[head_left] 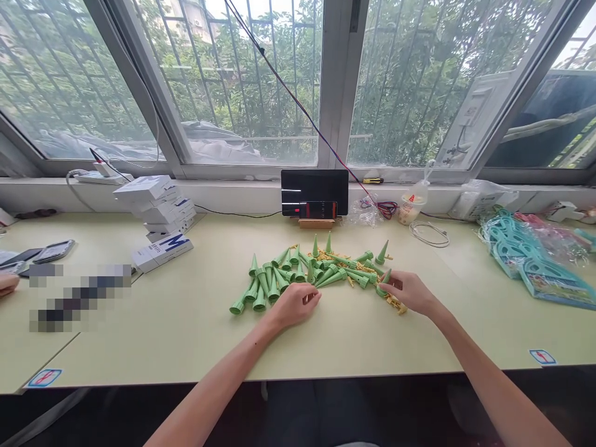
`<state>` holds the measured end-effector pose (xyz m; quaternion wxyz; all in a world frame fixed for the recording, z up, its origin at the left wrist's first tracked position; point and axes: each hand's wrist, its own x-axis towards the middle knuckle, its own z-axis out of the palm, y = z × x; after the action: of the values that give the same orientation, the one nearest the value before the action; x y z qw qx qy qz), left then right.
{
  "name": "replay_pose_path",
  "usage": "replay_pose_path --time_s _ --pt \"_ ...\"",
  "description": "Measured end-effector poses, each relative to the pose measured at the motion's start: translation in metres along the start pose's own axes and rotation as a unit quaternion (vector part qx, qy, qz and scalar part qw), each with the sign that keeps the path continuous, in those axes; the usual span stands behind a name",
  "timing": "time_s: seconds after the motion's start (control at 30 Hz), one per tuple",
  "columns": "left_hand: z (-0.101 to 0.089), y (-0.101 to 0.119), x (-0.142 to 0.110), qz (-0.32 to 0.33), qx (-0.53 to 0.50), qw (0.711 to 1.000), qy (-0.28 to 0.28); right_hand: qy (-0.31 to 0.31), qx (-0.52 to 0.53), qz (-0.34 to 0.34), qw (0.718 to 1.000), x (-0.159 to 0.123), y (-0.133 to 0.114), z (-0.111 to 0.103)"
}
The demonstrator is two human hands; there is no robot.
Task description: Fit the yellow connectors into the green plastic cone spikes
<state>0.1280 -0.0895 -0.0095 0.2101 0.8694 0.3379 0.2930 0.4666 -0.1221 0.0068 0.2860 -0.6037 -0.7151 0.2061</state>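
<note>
Many green plastic cones (263, 279) lie heaped on the table, with several standing point up, such as an upright cone (382, 253) at the right. Small yellow plastic pieces (395, 303) are scattered among and beside them. At the heap's near edge rests my left hand (296, 304), its fingers curled; whatever may be inside them is hidden. My right hand (412, 292) pinches a green cone (384, 283) between thumb and fingers at the right end of the heap, just above the yellow pieces.
A tablet (315, 186) with a phone (318, 210) before it leans near the window. White boxes (158, 205) are stacked left. A drink cup (411, 208), a coiled white cable (429, 234) and bagged teal plastic items (535, 261) are right. Another person's hand (7, 284) shows far left.
</note>
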Motion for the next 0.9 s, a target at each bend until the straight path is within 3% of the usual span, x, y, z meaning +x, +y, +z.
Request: replay_pose_path --time_s 0.23,0.43,0.57,0.77,0.9 --pt "-0.001 0.001 0.0 -0.002 0.0 1.0 -0.004 0.084 0.04 0.012 0.996 0.006 -0.008 -0.003" --pt "-0.001 0.002 0.001 -0.003 0.006 1.0 -0.005 0.192 0.206 0.06 0.958 0.012 -0.027 0.0" --pt "0.0 0.002 0.001 -0.008 0.005 1.0 -0.002 0.191 0.233 0.017 0.953 0.012 -0.052 0.025" --pt "-0.002 0.006 0.001 -0.021 -0.012 1.0 0.001 0.102 0.168 -0.115 0.974 0.019 -0.085 0.081" --pt "-0.003 0.008 0.0 -0.033 -0.017 0.999 0.011 0.073 0.167 -0.162 0.97 0.033 -0.094 0.099"
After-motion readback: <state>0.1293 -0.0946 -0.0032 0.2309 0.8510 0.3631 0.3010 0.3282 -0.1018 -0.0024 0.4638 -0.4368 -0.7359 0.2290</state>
